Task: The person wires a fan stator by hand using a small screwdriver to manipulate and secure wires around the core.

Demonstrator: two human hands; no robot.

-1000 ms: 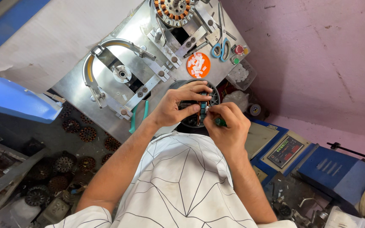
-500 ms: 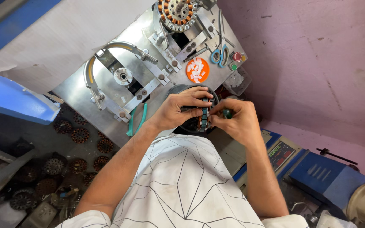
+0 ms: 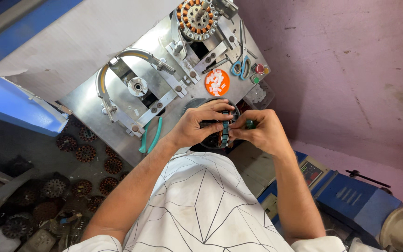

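Note:
Both of my hands meet at a round stator core (image 3: pixel 223 133) with copper windings, held on edge over a dark round tray (image 3: pixel 197 103). My left hand (image 3: pixel 197 126) grips the core from the left side. My right hand (image 3: pixel 260 130) pinches its right edge and also holds a small green-handled tool (image 3: pixel 249 123). A second wound stator (image 3: pixel 197 18) sits on the spindle of the metal winding machine (image 3: pixel 164 88) at the top.
An orange lid (image 3: pixel 217 82) with white slips, blue-handled scissors (image 3: pixel 240 67), and red and green buttons (image 3: pixel 259 70) lie on the machine plate. Several wound stators (image 3: pixel 85 151) are scattered lower left. A blue box (image 3: pixel 17 105) stands left; a blue meter unit (image 3: pixel 350 196) lower right.
The view has shifted, so the machine and hands sit lower and further right in frame. My hands stay joined on the stator core, the right hand turning slightly.

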